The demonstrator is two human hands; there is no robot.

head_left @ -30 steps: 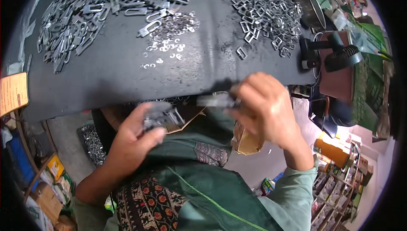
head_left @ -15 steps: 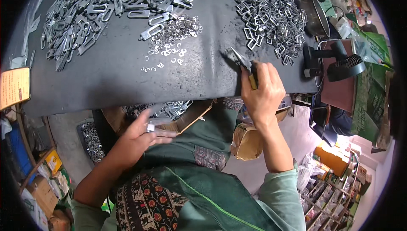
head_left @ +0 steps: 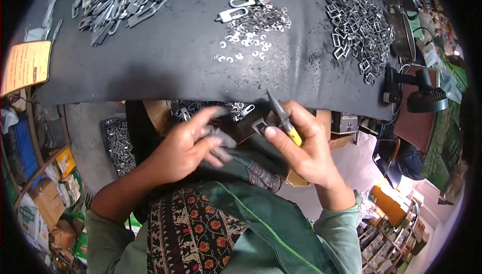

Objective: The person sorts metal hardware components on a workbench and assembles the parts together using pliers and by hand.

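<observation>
My right hand [head_left: 306, 146] is closed around pliers [head_left: 281, 112] with a yellow grip, their dark pointed jaws angled up toward the table edge. Between its thumb and fingers it also pinches a small rectangular metal loop [head_left: 260, 126]. To its left, my left hand [head_left: 188, 146] is held with the fingers curved and blurred by motion. A grey smear shows at its fingertips, and whether it holds a part cannot be made out. Both hands are over my lap, just below the table edge. Beneath them, an open carton [head_left: 156, 116] holds metal parts [head_left: 188, 109].
On the dark table [head_left: 165, 80] lie a heap of long metal hooks [head_left: 125, 3], small open rings [head_left: 256, 23] and rectangular loops [head_left: 356, 23]. A yellow card [head_left: 26, 68] lies left, a small black fan [head_left: 427, 98] stands right. A tray of parts [head_left: 119, 146] sits lower left.
My right hand has come back from the tabletop toward my left hand, with the pliers and now a metal loop in it. My left hand has shifted right. The view has shifted too.
</observation>
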